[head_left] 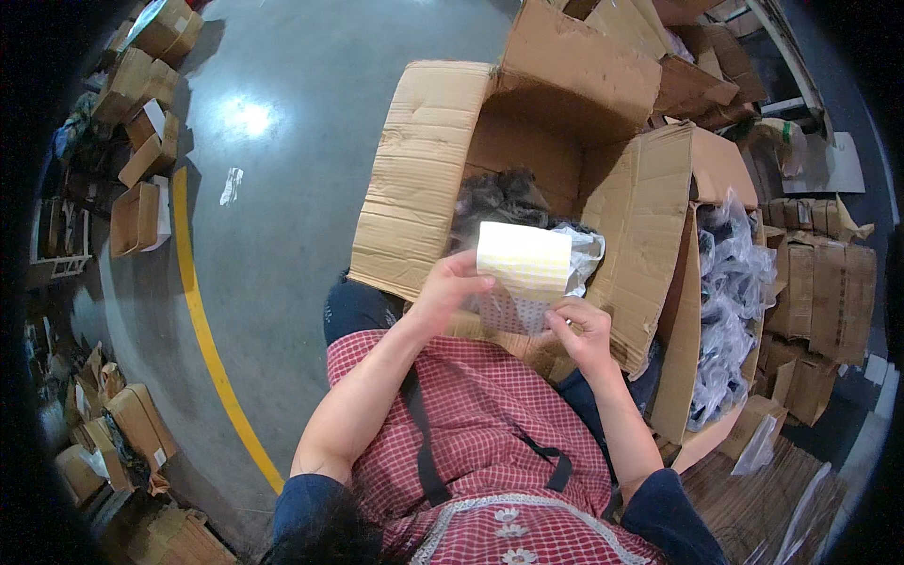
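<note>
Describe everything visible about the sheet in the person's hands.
The sheet is thin and roughly rectangular: bright white on top with faint yellow rows, greyish and see-through-looking with rows of small dots below. Whether paper or plastic is unclear. The left hand pinches its left edge, the right hand its lower right corner, over the open cardboard box.

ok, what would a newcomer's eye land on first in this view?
Probably the bright white sheet near the middle, held at its left edge by the left hand and near its lower right corner by the right hand. Next, the big open cardboard box behind it, then the yellow line along the grey floor to the left.
</note>
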The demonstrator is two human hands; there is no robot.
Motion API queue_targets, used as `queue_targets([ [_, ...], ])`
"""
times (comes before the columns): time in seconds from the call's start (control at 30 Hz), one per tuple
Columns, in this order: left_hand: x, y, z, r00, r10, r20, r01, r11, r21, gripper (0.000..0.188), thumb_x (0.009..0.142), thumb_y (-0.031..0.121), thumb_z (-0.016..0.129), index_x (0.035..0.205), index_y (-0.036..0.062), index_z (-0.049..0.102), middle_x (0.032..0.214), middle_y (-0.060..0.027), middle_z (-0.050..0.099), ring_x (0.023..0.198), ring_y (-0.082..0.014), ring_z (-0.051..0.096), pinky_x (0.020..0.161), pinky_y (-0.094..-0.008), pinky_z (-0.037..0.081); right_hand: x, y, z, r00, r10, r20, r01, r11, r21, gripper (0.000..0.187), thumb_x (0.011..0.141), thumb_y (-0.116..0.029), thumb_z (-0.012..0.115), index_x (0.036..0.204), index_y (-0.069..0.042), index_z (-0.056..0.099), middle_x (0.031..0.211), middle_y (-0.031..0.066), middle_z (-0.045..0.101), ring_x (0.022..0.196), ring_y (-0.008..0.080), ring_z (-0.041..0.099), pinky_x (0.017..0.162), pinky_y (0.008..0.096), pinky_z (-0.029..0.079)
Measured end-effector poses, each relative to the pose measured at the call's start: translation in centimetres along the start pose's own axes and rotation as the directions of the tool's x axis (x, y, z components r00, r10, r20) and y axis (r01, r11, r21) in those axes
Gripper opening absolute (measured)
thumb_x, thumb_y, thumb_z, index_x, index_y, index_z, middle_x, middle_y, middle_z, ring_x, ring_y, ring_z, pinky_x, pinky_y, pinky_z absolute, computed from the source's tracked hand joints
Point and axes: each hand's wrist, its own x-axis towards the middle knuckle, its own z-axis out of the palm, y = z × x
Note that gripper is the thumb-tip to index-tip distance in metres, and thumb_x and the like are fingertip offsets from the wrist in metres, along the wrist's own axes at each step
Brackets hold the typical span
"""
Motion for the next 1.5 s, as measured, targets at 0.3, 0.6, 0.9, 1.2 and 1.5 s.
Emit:
queue_targets([
  [0.3,-0.3,-2.2,0.5,0.956,0.292,-0.019,-0.276,0.920,0.277,0.023,0.090,-0.004,0.063,0.111,-0.0015,0.073,0.111,-0.0085,0.074,0.104,-0.0152,0.067,0.094,-0.0286,0.051,3.9,0.1,-0.9,0.989,0.044,-0.143,-0.045,0.999,-0.005,0.037,0.071,-0.009,0.076,0.106,-0.002,0.066,0.118,0.0116,0.066,0.114,0.0278,0.060,0.102,0.0383,0.043],
  [0.6,0.1,-3.3,0.2,0.955,0.280,0.094,-0.265,0.673,0.691,0.051,0.082,0.001,0.062,0.133,-0.0028,0.058,0.129,-0.0229,0.064,0.124,-0.0322,0.060,0.106,-0.0373,0.045,7.1,-0.4,-2.3,0.890,0.456,0.005,-0.449,0.874,0.186,0.074,0.071,-0.007,0.072,0.138,-0.001,0.042,0.122,0.0154,0.062,0.111,0.0227,0.061,0.097,0.0375,0.048],
  [0.9,1.0,-5.7,-1.4,0.956,0.236,-0.174,0.019,0.542,0.840,0.055,0.082,0.020,0.068,0.131,-0.0020,0.053,0.125,-0.0246,0.060,0.113,-0.0379,0.061,0.096,-0.0439,0.050,19.0,13.7,1.2,0.981,0.189,-0.043,-0.186,0.863,-0.470,0.056,0.077,-0.025,0.072,0.127,-0.004,0.061,0.131,0.0203,0.060,0.123,0.0391,0.056,0.104,0.0433,0.045],
  [1.2,2.4,-6.3,-0.7,0.990,-0.042,-0.137,0.137,0.552,0.823,0.044,0.086,0.017,0.066,0.123,-0.0034,0.055,0.116,-0.0247,0.064,0.109,-0.0409,0.062,0.092,-0.0471,0.051,27.5,24.7,11.5,0.839,0.539,0.069,-0.470,0.784,-0.406,0.072,0.080,-0.056,0.072,0.129,-0.003,0.065,0.129,0.0232,0.064,0.121,0.0369,0.062,0.099,0.0410,0.049],
  [1.5,2.2,-4.6,0.1,0.964,-0.220,-0.148,0.233,0.439,0.868,0.043,0.086,0.018,0.065,0.125,0.0007,0.057,0.120,-0.0235,0.064,0.107,-0.0416,0.064,0.092,-0.0489,0.052,27.4,32.4,5.9,0.755,0.642,0.133,-0.654,0.752,0.085,0.039,0.083,-0.019,0.075,0.113,0.003,0.067,0.109,0.0131,0.071,0.100,0.0258,0.067,0.088,0.0365,0.052],
])
